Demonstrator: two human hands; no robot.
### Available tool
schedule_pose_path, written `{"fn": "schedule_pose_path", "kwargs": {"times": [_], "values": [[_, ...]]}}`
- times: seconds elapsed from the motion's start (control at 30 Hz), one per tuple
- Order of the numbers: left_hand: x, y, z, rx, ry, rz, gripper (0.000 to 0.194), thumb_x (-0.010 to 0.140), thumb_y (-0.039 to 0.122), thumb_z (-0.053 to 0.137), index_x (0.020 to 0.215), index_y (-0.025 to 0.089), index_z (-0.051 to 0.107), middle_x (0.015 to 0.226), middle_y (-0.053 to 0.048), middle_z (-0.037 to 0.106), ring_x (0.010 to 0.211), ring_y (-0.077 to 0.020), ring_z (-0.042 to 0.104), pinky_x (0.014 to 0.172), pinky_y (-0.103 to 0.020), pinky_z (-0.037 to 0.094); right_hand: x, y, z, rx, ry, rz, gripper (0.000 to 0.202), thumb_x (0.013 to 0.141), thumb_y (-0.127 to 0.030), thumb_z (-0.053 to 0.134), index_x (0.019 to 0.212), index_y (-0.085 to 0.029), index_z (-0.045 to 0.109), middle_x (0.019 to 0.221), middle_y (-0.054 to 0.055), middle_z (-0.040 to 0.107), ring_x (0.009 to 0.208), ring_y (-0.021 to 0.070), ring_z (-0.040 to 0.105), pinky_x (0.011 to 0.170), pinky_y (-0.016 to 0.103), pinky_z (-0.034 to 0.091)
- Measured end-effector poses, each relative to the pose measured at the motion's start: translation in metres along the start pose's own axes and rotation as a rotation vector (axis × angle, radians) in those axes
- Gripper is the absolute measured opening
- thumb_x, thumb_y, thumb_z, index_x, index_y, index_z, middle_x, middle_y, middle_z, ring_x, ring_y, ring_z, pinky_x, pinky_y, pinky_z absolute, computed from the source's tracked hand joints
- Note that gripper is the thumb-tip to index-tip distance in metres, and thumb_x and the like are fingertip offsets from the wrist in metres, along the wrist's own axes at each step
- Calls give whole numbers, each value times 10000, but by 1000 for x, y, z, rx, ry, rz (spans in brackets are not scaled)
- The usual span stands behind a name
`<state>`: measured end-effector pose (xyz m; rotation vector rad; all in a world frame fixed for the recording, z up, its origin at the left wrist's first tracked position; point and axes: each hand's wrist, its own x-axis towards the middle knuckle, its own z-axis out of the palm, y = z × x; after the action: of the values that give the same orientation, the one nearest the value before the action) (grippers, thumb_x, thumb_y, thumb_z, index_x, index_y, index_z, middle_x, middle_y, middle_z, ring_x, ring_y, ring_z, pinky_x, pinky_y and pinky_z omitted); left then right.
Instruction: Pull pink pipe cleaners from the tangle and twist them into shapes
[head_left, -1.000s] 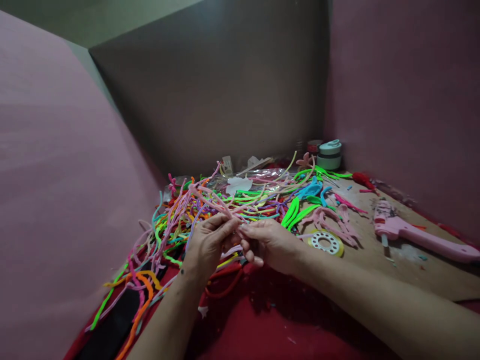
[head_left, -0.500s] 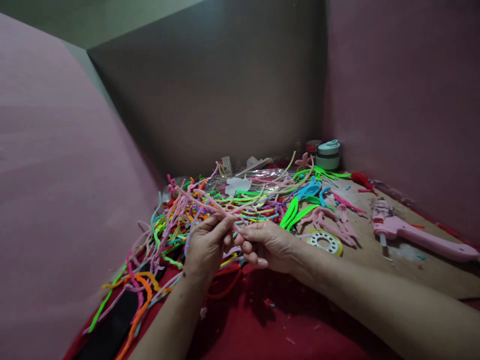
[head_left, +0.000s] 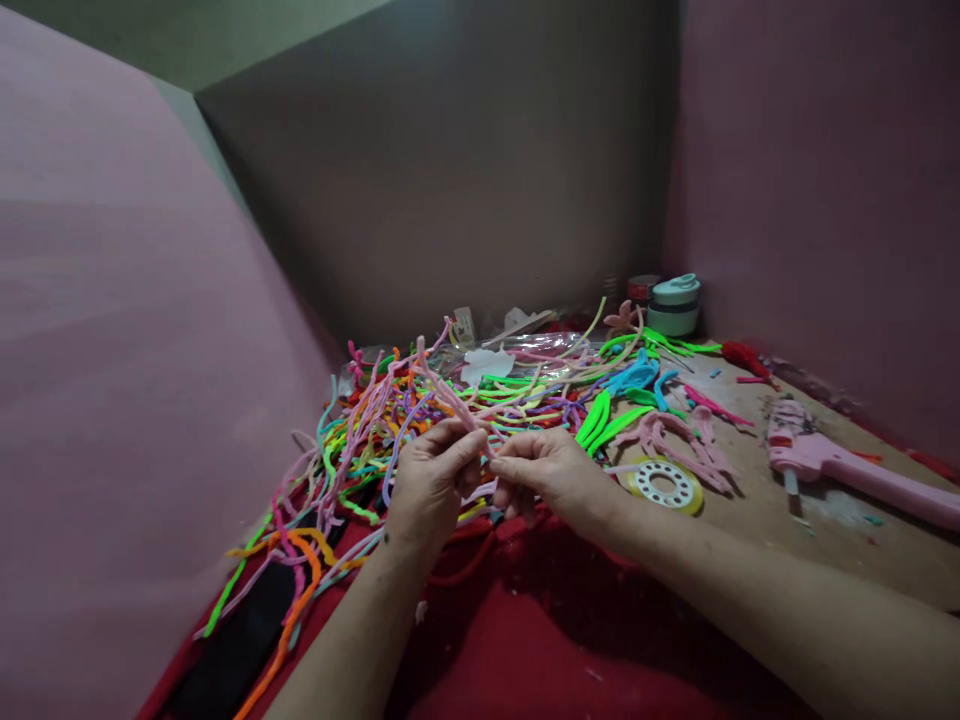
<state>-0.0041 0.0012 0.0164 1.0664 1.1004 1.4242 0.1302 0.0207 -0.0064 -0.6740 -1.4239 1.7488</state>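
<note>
Pink pipe cleaners [head_left: 442,385] rise up and to the left from between my hands, their strands lying close together. My left hand [head_left: 435,475] is closed, pinching them between thumb and fingers. Close beside it, my right hand [head_left: 544,475] is closed too, its thumb and forefinger on the lower end of the pink strands; the exact grip is partly hidden. Behind both hands spreads a tangled heap of coloured pipe cleaners [head_left: 360,440]. Green leaf-like shapes [head_left: 595,424] and bent pink pieces [head_left: 679,445] lie right of my right hand.
A pink glue gun [head_left: 855,470] lies on a brown board [head_left: 847,560] at right, near a tape roll [head_left: 665,487]. A mint container [head_left: 673,306] stands at the back. A black flat object [head_left: 232,640] lies front left on red cloth [head_left: 570,640]. Walls close in both sides.
The view has shifted slightly, so everything sits further right. The pink pipe cleaners now point more upright and lie closer together, where before they crossed and spread leftward. Right fingers have curled in.
</note>
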Motion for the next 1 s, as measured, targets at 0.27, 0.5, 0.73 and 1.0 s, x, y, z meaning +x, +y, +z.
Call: {"fn": "schedule_pose_path", "kwargs": {"times": [0.27, 0.5, 0.73, 1.0], "values": [[3, -6, -2, 48, -2, 14, 200, 660, 267, 690, 638, 136, 542, 439, 62, 434, 376, -31, 349, 392, -166, 261, 3, 3, -1, 11, 4, -3, 263, 699, -375, 606, 625, -125, 576, 525, -7, 578, 408, 56, 487, 376, 167, 360], [1, -10, -1, 54, 20, 36, 189, 656, 257, 695, 632, 141, 547, 421, 69, 425, 359, -27, 329, 372, -162, 228, 2, 3, 0, 93, 31, 92, 311, 662, -423, 644, 619, -146, 509, 501, -5, 587, 373, 94, 531, 314, 180, 381], [2, -6, 0, -53, 44, 7, 195, 627, 216, 713, 661, 139, 537, 440, 78, 421, 375, -19, 332, 391, -145, 250, 1, 4, 0, 123, 11, 123, 319, 678, -424, 649, 634, -154, 485, 480, -12, 579, 329, 86, 501, 277, 169, 345], [5, -8, -3, -91, -34, -61, 211, 623, 220, 721, 663, 127, 536, 480, 73, 433, 377, -7, 336, 382, -133, 237, 0, 5, -3, 116, -25, 14, 284, 711, -373, 613, 583, -137, 520, 590, 42, 654, 487, 95, 561, 503, 224, 429]]}}
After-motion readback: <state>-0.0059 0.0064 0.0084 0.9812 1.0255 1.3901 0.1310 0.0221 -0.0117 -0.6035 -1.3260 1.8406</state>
